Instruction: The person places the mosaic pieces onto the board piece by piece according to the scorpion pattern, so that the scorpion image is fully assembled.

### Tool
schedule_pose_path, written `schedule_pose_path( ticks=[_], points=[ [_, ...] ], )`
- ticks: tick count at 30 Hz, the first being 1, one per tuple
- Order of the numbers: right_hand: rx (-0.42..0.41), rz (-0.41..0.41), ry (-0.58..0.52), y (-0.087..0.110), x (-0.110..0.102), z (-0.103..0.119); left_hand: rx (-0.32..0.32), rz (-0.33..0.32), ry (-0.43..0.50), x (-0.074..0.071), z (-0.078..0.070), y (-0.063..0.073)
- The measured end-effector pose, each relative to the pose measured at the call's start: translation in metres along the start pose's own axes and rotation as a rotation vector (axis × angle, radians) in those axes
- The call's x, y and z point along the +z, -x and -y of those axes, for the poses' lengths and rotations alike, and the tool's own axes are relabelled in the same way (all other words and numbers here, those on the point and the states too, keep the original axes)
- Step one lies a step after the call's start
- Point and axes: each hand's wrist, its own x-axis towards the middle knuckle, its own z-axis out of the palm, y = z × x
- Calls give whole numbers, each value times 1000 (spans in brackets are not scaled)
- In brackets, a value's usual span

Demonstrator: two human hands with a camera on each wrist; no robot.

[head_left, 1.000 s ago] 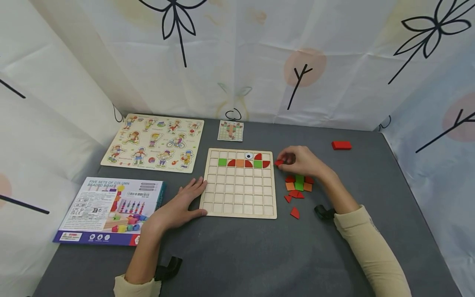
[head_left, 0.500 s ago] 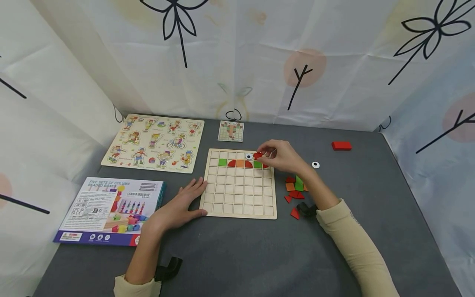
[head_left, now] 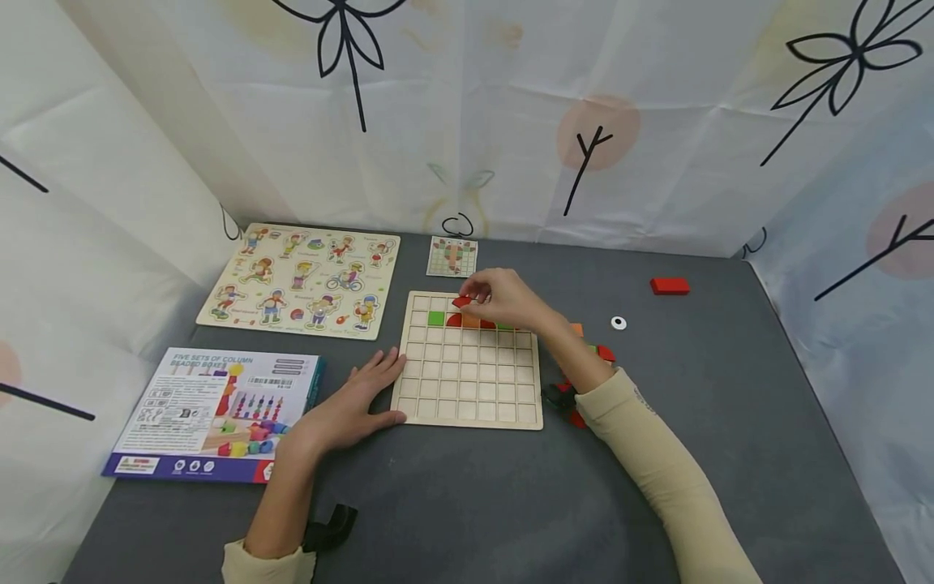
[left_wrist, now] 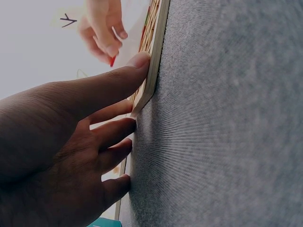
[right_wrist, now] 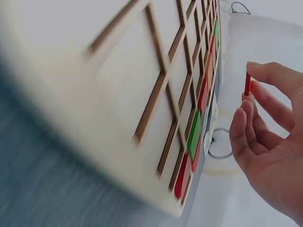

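Note:
My right hand is over the top row of the wooden grid board. Between its thumb and fingertips it pinches a small red tile, which stands edge-on above the board in the right wrist view. My left hand lies with fingers spread at the board's left side, thumb and fingertips touching the edge. In the second row sit a green tile, a red quarter-circle tile and an orange tile. The right hand and forearm partly hide other tiles on the board.
A small pattern card lies behind the board. At the left are a picture puzzle board and a printed box. Loose tiles, partly under the right forearm, a white ring piece and a red block lie to the right.
My right hand has moved left from beside the board to over its top row, carrying the red tile. This uncovered the white ring piece. The left hand has stayed put.

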Motion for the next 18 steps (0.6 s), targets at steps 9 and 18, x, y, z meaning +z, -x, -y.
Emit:
schedule_pose_path(
  ticks=[9,18],
  points=[
    [42,40,82,-31,20,14,-1,1,7,1,4,-2],
    [162,54,128,-43,30,21,11,-5,10,1,4,-2]
  ],
)
